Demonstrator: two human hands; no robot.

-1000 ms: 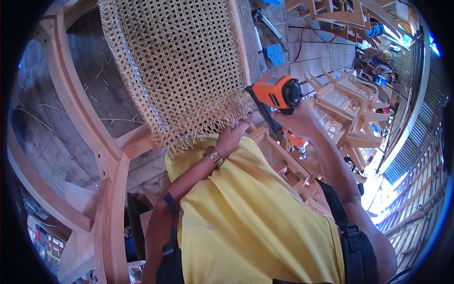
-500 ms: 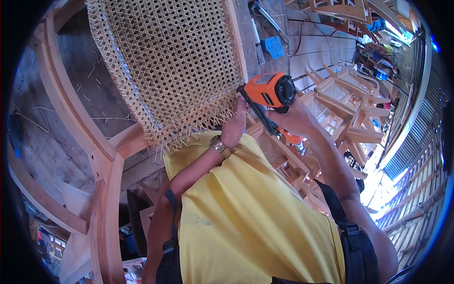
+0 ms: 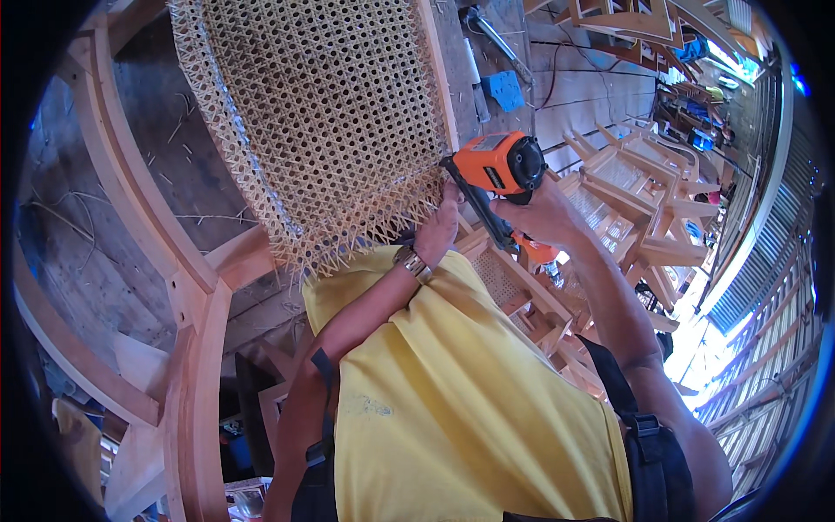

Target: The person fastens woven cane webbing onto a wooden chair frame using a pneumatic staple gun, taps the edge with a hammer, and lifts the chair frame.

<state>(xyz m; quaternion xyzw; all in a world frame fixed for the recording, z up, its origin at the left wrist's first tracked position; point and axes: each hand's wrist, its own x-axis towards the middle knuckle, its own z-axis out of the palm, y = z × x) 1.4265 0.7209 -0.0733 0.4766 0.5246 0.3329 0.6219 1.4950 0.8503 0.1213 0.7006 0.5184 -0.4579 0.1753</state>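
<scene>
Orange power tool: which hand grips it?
The right hand, wrapped round the orange power tool; the left hand, watch at its wrist, is by the frayed woven cane.

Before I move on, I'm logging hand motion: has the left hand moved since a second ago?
Yes: judged against the blue block, the left hand has shifted rightward and up the picture, closer to the orange tool.

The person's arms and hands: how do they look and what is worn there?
The left arm wears a watch with a shiny metal band; the right arm shows none. Neither arm shows a sleeve, and the left hand and right hand show no gloves.
</scene>
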